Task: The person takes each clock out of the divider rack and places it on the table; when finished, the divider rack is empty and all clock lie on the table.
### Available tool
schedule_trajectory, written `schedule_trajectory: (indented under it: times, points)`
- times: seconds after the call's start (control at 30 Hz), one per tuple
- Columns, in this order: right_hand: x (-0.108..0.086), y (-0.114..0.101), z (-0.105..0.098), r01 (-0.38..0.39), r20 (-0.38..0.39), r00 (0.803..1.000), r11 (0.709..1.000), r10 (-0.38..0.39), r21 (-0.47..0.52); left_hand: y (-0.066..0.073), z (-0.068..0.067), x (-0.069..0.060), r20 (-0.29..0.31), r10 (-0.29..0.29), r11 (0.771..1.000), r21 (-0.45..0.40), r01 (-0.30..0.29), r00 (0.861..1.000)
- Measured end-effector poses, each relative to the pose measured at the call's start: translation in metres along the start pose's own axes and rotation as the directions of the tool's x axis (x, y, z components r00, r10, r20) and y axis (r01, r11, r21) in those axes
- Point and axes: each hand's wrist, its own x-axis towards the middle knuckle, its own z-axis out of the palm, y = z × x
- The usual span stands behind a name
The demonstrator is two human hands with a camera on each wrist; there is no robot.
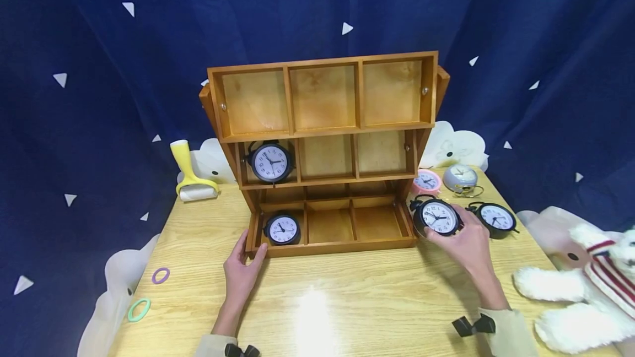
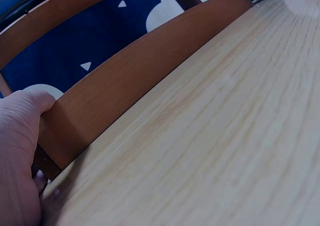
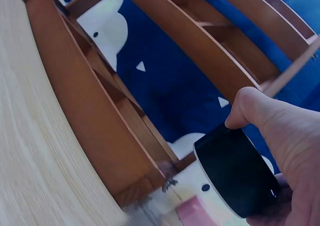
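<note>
- Currently, in the head view, the left hand (image 1: 241, 273) grips the front left corner of the wooden shelf (image 1: 334, 248), thumb on its bottom tier.
- The right hand (image 1: 471, 241) grasps a black alarm clock (image 1: 439, 217), white face showing, just beside the shelf's right end; whether it touches the desk (image 1: 377, 291) cannot be told.
- Near the desk's back right corner are a pink clock (image 1: 427, 181) and a grey clock (image 1: 460, 176); another black clock (image 1: 498, 218) is by the right edge.
- Two dark clocks sit in the left compartments, one in the middle tier (image 1: 270, 162), one in the bottom tier (image 1: 283, 229).
- A yellow lint roller (image 1: 187, 171) is at the back left corner, a white plush toy (image 1: 607, 274) by the right edge.
- In the left wrist view, the thumb hooks over the shelf's front board.
- In the right wrist view, thumb and fingers clasp the held clock's black casing, near the shelf's end.
</note>
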Motion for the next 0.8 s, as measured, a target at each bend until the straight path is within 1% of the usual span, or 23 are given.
schedule_trajectory:
  times: [0.2, 0.27, 0.37, 0.43, 0.5, 0.57, 0.67, 0.8]
  points:
    - [0.007, 0.019, -0.001, -0.071, 0.011, 0.997, 0.997, 0.071, -0.014, 0.0, 0.0, 0.0, -0.006, -0.015, 1.0, -0.009, 0.015, 1.0]
    - [0.008, 0.027, 0.0, -0.097, 0.022, 0.995, 0.995, 0.098, -0.027, 0.003, 0.001, -0.001, -0.005, -0.021, 1.0, -0.011, 0.021, 1.0]
    - [0.01, 0.039, 0.003, -0.138, 0.054, 0.989, 0.989, 0.14, -0.048, 0.017, 0.0, -0.003, 0.003, -0.035, 0.999, -0.003, 0.035, 0.999]
    - [0.011, 0.047, 0.005, -0.167, 0.087, 0.981, 0.984, 0.172, -0.068, 0.028, -0.001, -0.005, 0.009, -0.045, 0.999, 0.003, 0.045, 0.999]
    - [0.012, 0.055, 0.009, -0.182, 0.11, 0.976, 0.98, 0.19, -0.077, 0.027, -0.002, -0.005, 0.01, -0.042, 0.999, 0.006, 0.042, 0.999]
    - [0.013, 0.062, 0.012, -0.188, 0.123, 0.973, 0.979, 0.197, -0.084, 0.018, -0.001, -0.003, 0.006, -0.035, 0.999, 0.001, 0.035, 0.999]
    - [0.015, 0.071, 0.017, -0.175, 0.13, 0.974, 0.981, 0.184, -0.08, 0.001, -0.001, -0.001, -0.005, -0.013, 1.0, -0.012, 0.013, 1.0]
    - [0.018, 0.078, 0.022, -0.169, 0.147, 0.973, 0.982, 0.18, -0.086, -0.001, 0.0, -0.001, -0.009, -0.009, 1.0, -0.02, 0.008, 1.0]
